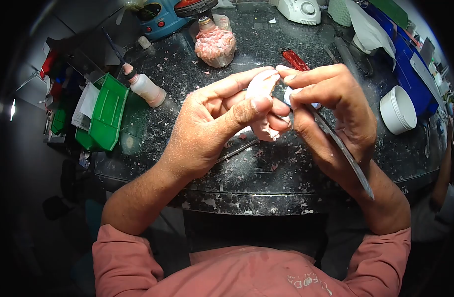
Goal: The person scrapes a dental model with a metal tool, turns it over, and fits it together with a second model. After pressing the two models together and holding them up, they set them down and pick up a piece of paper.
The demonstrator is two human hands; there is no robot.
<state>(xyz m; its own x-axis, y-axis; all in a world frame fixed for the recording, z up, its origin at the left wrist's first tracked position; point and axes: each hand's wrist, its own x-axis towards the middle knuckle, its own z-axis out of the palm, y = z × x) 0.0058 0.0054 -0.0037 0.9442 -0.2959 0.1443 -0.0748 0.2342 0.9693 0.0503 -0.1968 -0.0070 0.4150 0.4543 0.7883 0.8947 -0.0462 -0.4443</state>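
Note:
My left hand (217, 119) grips a pale pink denture-like cast (263, 85) above the dark speckled bench (266, 168), thumb pressed across its front. My right hand (331, 109) pinches a long flat metal blade (343, 148) whose handle runs down along my wrist. The blade's tip meets the cast between my fingertips and is mostly hidden there. Pink shavings lie on the bench below both hands.
A glass jar of pink material (215, 42) stands at the back. A pink squeeze bottle (145, 88) and green bins (108, 111) sit at left. A white round tub (397, 109) and a blue box (410, 64) are at right. A red-handled tool (295, 59) lies behind my hands.

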